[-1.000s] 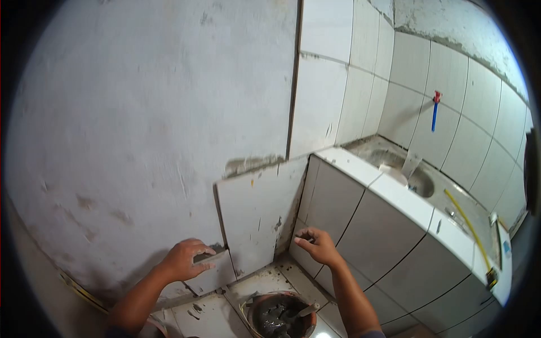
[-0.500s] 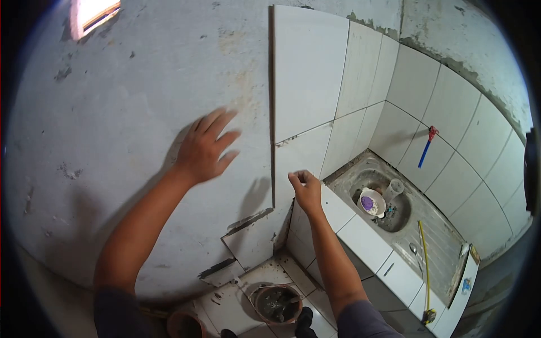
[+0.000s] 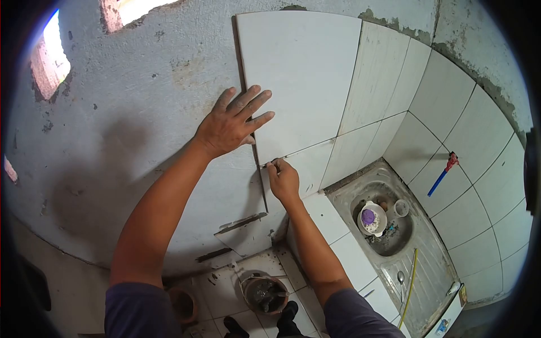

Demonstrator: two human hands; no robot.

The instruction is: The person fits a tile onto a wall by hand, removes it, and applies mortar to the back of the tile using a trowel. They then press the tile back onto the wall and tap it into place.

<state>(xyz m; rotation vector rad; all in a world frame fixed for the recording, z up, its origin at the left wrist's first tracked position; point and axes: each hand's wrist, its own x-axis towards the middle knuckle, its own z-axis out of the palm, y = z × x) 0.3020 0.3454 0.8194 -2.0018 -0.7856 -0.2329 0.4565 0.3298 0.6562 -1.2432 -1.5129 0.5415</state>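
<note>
The white upper tile (image 3: 304, 73) stands upright on the wall (image 3: 169, 73) at 12 o'clock. The white lower tile (image 3: 307, 169) adjoins its 6-o'clock edge.

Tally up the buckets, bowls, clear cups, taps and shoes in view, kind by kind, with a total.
Buckets: 2
Bowl: 1
Clear cup: 1
Tap: 1
Shoes: 2
Total: 7

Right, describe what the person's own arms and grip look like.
The left arm and right arm are bare below dark, purplish-grey sleeves. The left grip has no glove and shows greyish smudges; the right grip is ungloved too. No watch or bracelet shows.
</note>
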